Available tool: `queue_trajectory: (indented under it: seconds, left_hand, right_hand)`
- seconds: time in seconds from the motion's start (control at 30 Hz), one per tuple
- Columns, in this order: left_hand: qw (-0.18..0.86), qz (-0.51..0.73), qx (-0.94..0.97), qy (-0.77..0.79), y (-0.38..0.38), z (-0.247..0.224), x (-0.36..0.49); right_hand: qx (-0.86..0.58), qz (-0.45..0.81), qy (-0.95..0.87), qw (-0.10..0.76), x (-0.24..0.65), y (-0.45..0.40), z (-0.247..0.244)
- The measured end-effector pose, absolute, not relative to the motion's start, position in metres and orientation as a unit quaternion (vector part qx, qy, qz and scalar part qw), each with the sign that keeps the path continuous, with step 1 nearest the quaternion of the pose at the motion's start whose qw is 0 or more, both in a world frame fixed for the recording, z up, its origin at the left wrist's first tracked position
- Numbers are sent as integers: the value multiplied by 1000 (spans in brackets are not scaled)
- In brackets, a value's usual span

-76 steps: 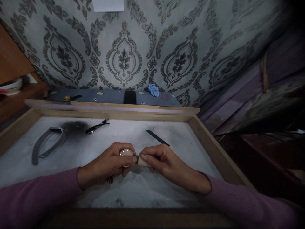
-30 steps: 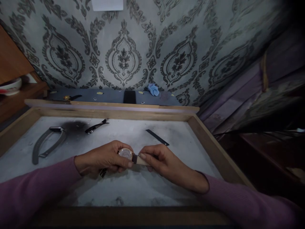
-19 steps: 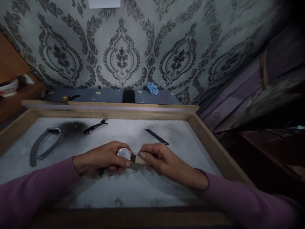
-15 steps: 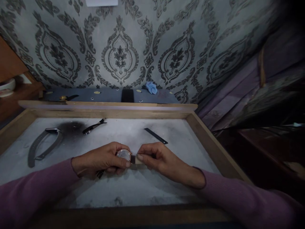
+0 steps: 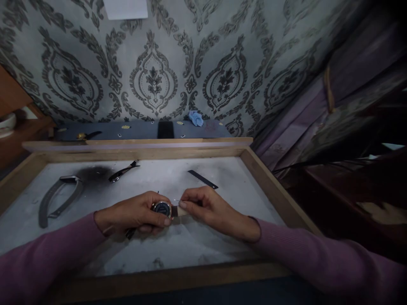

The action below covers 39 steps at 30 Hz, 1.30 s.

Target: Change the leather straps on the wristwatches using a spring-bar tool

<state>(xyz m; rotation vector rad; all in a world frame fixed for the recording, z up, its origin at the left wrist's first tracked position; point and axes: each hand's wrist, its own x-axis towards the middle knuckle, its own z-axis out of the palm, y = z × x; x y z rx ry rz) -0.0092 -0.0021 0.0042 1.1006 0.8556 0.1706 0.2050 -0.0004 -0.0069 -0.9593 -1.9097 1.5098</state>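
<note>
In the head view my left hand (image 5: 141,213) is closed around a round wristwatch (image 5: 162,209), its dark dial facing up. The watch's brown strap (image 5: 175,211) extends right towards my right hand (image 5: 206,209). A dark strap end (image 5: 130,232) pokes out below my left palm. Between thumb and forefinger, my right hand pinches a thin, shiny metal pin (image 5: 177,200), its tip pointing left just above the strap. Its exact kind is too small to make out. Whether the right fingers also touch the strap's light end is hard to see.
Wooden rims (image 5: 143,153) enclose the white work surface (image 5: 152,254). On it lie a grey-strapped watch (image 5: 57,199), dark pliers-like cutters (image 5: 123,171) and a flat dark blade (image 5: 202,179). A blue crumpled cloth (image 5: 195,118) and a black flat object (image 5: 165,129) sit on the ledge behind.
The watch's glass, pale with glare before, now shows its dark dial. My right fingers have drawn slightly away from the case with the metal pin. The whole view has shifted a little.
</note>
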Motion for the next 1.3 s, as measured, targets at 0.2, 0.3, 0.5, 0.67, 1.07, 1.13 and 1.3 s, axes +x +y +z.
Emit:
queue_trajectory:
  seconds: [0.2,0.3,0.5,0.67,1.07,1.13,1.3]
  left_hand:
    - [772,92,506,373,8,-1,-23]
    - [763,87,517,378,14,-4,-30]
    - [732,7,572,370,15,-7,-35]
    - [689,23,582,432,15,-11,-35]
    - [513,135,711,463,85,22,68]
    - [484,139,726,469,100,18,98]
    - [396,140,768,484,113,2,150]
  right_hand:
    - [-381,586,-674,239,218,9,-3]
    - [-388,566,-690,231,222,9,-3]
    - [-391,563,-705,182,228,-5,-8]
    - [-409,576,-682,190,239,-13,-7]
    - [-575,448,-632,263,299,-26,-3]
    - [-609,409,-627,261,310,-28,-3]
    - [-659,320,-642,226,324,-34,3]
